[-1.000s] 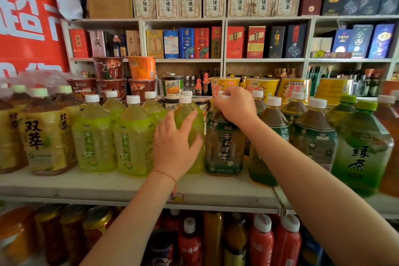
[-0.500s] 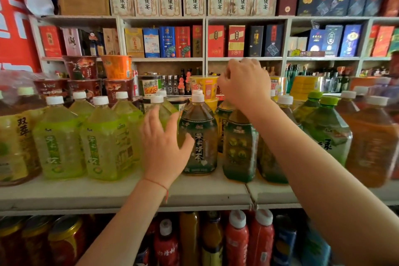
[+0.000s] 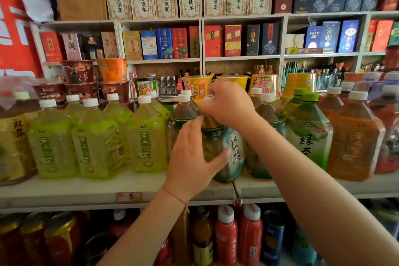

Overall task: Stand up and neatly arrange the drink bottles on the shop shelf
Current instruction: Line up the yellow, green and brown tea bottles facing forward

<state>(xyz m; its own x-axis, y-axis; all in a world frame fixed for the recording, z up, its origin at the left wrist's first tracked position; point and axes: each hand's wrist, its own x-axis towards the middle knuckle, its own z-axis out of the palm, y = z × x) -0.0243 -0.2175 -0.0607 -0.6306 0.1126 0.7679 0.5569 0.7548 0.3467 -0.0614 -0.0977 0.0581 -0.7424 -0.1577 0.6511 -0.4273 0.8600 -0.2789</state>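
A dark green tea bottle (image 3: 232,153) stands at the front of the white shelf (image 3: 90,188). My right hand (image 3: 228,103) grips its white cap from above. My left hand (image 3: 192,157) lies against the bottle's left side, fingers spread around its body. Another dark tea bottle (image 3: 181,119) stands just behind and to the left. Yellow-green tea bottles (image 3: 146,136) line the shelf to the left. Green-capped bottles (image 3: 308,131) and orange-brown bottles (image 3: 354,138) stand to the right.
Instant noodle cups (image 3: 112,70) and yellow tubs (image 3: 197,86) sit behind the bottles. Boxed goods (image 3: 164,43) fill the upper shelves. Red bottles (image 3: 226,235) and jars (image 3: 60,237) occupy the shelf below. A price tag (image 3: 129,197) marks the shelf edge.
My right hand came down from the back row with a dark bottle, now at the front. My left hand moved right from the yellow-green bottle onto this bottle's side.
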